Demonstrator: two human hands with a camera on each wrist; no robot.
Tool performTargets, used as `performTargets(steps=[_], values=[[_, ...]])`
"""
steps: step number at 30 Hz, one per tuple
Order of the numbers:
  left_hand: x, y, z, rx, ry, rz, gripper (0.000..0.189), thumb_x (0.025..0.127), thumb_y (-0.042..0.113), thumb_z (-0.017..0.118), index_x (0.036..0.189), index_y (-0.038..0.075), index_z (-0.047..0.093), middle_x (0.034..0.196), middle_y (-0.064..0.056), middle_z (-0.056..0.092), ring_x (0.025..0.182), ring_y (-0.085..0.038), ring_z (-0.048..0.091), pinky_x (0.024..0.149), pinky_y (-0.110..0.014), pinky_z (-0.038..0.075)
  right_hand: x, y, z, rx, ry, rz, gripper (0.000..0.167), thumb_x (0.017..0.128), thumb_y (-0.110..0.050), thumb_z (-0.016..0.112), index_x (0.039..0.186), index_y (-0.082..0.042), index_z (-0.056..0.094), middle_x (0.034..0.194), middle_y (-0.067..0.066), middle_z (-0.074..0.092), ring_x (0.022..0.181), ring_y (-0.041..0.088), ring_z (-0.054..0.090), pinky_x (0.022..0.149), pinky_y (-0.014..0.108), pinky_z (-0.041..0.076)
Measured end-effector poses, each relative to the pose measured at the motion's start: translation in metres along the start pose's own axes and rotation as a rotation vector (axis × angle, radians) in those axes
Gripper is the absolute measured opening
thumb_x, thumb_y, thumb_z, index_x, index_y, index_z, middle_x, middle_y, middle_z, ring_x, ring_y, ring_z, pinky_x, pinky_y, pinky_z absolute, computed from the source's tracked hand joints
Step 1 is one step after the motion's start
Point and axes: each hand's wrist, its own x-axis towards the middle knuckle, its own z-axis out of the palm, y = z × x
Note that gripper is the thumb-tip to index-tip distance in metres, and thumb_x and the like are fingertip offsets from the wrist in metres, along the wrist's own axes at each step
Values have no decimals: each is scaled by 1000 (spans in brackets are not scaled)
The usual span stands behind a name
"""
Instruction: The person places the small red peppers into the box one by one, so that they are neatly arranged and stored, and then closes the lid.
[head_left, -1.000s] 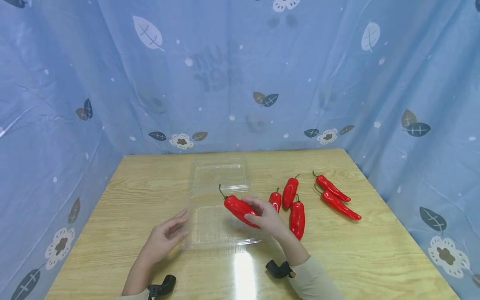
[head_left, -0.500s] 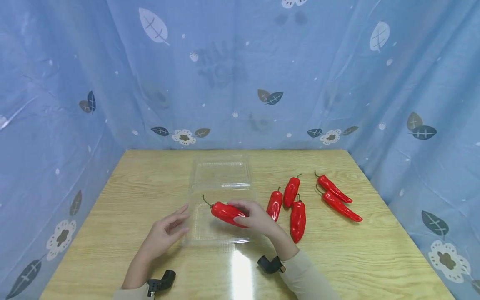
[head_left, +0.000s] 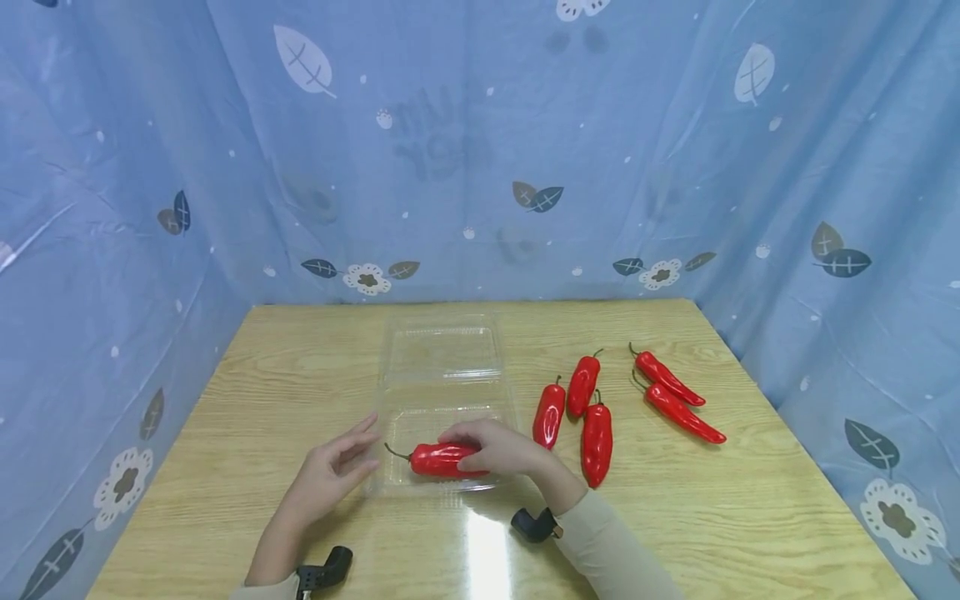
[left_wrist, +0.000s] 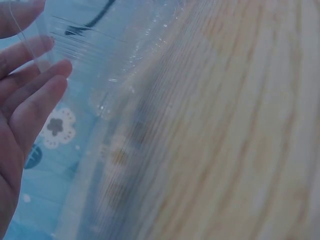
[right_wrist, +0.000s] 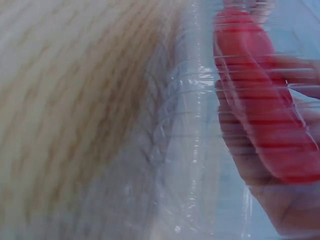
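Observation:
A red chili pepper [head_left: 437,460] with a dark curved stem lies crosswise low in the near half of a clear plastic clamshell box [head_left: 416,421], its stem toward the left. My right hand [head_left: 504,450] grips the pepper's right end from above. Seen through the box's clear wall in the right wrist view, the pepper [right_wrist: 260,100] has fingers on both sides. At the box's left edge is my left hand [head_left: 324,475], fingers loosely bent and holding nothing. In the left wrist view its fingertips [left_wrist: 60,75] are close to the clear wall; contact is hard to tell.
Right of the box lie three more red peppers, among them a short one [head_left: 550,414] nearest the box. Farther right, two slimmer red peppers [head_left: 667,377] lie side by side. The box's lid half [head_left: 442,350] is folded back. Blue patterned cloth [head_left: 465,167] surrounds the wooden table.
My right hand has brought the pepper left, toward me and down into the near half of the box, turning it from slanted to nearly level. My left hand stays about where it was.

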Motion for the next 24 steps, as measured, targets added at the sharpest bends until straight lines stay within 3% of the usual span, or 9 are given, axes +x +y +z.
performTargets(steps=[4,11,24], values=[[0,-2,0,5,1,5,37,90,15,65,121,-4,59,149,-13,39,126,-19,49,99,-11,44,3,1,2,-32,-45,2,40,86,-9,66,124,-17,61,119,-6,63,107,7,56,98,28,48],[-1,0,0,15,5,2,37,90,15,65,121,-4,59,148,-13,40,125,-29,49,98,-11,43,6,3,7,-34,-87,-9,39,85,-6,66,122,-15,63,116,-7,65,107,4,57,99,26,48],[0,0,1,-5,7,-17,37,91,18,65,121,-1,59,149,-11,40,128,-13,46,99,-10,43,9,6,7,35,-82,48,42,84,-7,68,124,-14,62,120,-6,64,109,6,57,101,27,48]])
